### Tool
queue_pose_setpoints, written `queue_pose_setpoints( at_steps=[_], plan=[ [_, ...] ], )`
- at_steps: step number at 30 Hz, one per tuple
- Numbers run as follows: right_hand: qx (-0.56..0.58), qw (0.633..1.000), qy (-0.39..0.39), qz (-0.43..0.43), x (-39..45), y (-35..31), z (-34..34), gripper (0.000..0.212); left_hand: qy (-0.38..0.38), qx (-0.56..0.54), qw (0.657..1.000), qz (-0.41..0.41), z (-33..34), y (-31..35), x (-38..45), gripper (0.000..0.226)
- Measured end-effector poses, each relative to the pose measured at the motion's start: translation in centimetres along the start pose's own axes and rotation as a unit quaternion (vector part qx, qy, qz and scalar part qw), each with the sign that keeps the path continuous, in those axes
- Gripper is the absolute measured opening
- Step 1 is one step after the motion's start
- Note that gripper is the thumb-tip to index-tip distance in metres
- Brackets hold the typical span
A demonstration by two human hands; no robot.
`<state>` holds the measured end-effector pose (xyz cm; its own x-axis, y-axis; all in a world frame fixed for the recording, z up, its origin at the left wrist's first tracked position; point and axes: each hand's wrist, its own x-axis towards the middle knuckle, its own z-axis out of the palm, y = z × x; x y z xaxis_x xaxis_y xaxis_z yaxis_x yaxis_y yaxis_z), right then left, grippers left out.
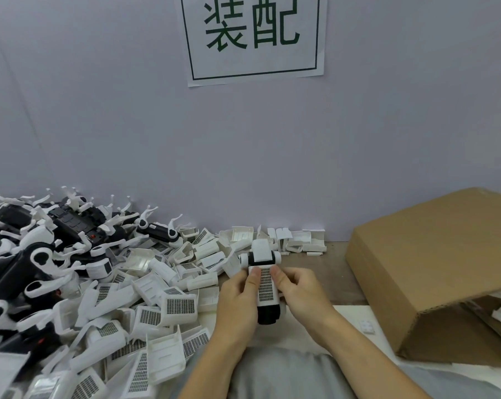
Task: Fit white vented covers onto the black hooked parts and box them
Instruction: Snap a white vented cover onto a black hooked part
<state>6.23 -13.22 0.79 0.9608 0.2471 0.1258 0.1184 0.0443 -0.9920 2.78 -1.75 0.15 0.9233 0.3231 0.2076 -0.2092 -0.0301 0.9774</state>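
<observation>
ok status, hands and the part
Left hand and right hand both grip the black part, thumbs pressing its white cover. Box to the right. Nothing in the way.

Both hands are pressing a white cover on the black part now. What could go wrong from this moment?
1. Both thumbs sit on the white vented cover held by the left hand and right hand; uneven pressure might seat it crooked on the black part.
2. The pile of loose covers crowds the left hand; an elbow might knock some off.
</observation>
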Motion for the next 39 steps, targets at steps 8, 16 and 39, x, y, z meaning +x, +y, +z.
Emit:
queue_pose_setpoints(
  at_steps=[8, 16, 39],
  plan=[
    [0.005, 1.0, 0.006, 0.001, 0.16, 0.4, 0.33, 0.039, -0.009, -0.021, 1.0, 0.009, 0.08, -0.18, 0.08, 0.024],
    [0.025, 0.999, -0.041, 0.019, 0.38, 0.84, -0.14, 0.027, 0.005, -0.021, 1.0, -0.022, -0.2, -0.3, 0.11, 0.021],
    [-0.076, 0.994, 0.001, -0.077, 0.12, 0.46, 0.11, 0.022, -0.003, -0.088, 0.996, -0.017, -0.47, -0.27, 0.22, 0.017]
  ],
)
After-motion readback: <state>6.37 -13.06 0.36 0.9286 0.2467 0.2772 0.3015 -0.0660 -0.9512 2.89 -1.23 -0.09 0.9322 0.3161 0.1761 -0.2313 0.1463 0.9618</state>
